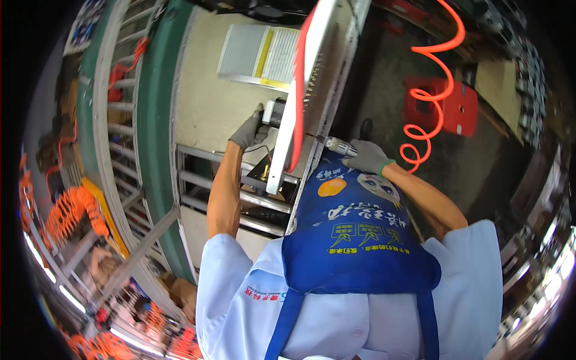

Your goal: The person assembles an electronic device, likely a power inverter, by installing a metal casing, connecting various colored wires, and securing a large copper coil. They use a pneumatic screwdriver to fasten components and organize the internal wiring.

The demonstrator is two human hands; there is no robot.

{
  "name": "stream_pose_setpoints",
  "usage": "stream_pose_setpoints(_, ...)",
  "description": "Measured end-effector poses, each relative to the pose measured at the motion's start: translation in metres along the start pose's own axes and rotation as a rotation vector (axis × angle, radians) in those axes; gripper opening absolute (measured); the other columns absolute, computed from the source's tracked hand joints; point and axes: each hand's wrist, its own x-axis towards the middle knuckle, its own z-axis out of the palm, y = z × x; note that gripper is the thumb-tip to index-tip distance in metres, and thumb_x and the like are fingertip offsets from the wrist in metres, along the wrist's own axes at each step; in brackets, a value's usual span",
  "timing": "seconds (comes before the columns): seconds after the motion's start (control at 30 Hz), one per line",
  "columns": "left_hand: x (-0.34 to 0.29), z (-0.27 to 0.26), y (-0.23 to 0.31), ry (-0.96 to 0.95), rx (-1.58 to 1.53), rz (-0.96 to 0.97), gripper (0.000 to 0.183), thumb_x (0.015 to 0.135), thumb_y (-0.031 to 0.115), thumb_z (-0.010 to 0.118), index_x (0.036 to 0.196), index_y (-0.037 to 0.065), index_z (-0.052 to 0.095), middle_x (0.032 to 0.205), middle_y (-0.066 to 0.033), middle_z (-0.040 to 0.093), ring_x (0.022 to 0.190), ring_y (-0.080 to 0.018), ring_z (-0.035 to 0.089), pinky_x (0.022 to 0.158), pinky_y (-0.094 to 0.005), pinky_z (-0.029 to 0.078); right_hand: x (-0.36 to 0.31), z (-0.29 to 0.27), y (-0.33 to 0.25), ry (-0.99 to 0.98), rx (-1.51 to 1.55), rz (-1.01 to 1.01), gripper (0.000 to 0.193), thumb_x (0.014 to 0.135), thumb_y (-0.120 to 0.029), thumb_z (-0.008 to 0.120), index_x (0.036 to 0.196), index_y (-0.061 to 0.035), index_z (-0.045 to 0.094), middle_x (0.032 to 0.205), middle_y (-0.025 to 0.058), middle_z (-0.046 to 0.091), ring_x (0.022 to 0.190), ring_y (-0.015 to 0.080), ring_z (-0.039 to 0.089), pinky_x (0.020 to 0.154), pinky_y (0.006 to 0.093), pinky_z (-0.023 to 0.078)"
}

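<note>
Closing around a silver cylindrical tool [340, 146], the gloved right hand [369, 157] sits before the blue apron [360, 258], elbow bent outward, the tool's tip pointing left toward a tilted white panel [282, 157] with a red edge. Left of that panel, the gloved left hand [252, 130] extends over the tabletop [201, 102], fingers partly curled beside a black-and-white block [274, 113]; whether it grips the block I cannot tell.
</note>
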Motion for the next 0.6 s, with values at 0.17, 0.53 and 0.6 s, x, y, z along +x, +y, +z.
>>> stream_pose_setpoints(0.17,-0.009,0.049,0.018,0.228,0.157,0.088,0.052,0.102,0.066,0.037,0.095,0.021,0.061,0.053,0.0092,0.038,0.038,-0.004,0.027,0.036,-0.0208,0.018,0.006,0.008,0.017,0.043,-0.015,-0.01,0.057,0.078,-0.05,0.073,0.11,-0.0041,0.061,0.108,0.021,0.068,0.103,0.0392,0.067,0.089,0.0473,0.052)
stream_pose_setpoints(0.53,0.007,0.021,-0.002,0.227,0.099,0.206,0.05,0.102,0.06,0.04,0.091,0.017,0.061,0.055,0.0069,0.044,0.04,-0.0048,0.033,0.037,-0.0223,0.023,0.022,0.014,0.034,0.033,-0.03,-0.056,0.059,0.079,-0.049,0.072,0.116,-0.0042,0.062,0.107,0.0211,0.068,0.103,0.0388,0.067,0.09,0.0481,0.053)
stream_pose_setpoints(0.6,0.002,0.029,-0.002,0.248,0.101,0.206,0.048,0.102,0.058,0.04,0.093,0.016,0.061,0.057,0.0059,0.045,0.042,-0.0056,0.034,0.039,-0.023,0.025,0.023,0.015,0.036,0.016,-0.011,-0.046,0.059,0.079,-0.049,0.072,0.117,-0.0043,0.061,0.107,0.0214,0.067,0.104,0.0393,0.066,0.092,0.048,0.052)
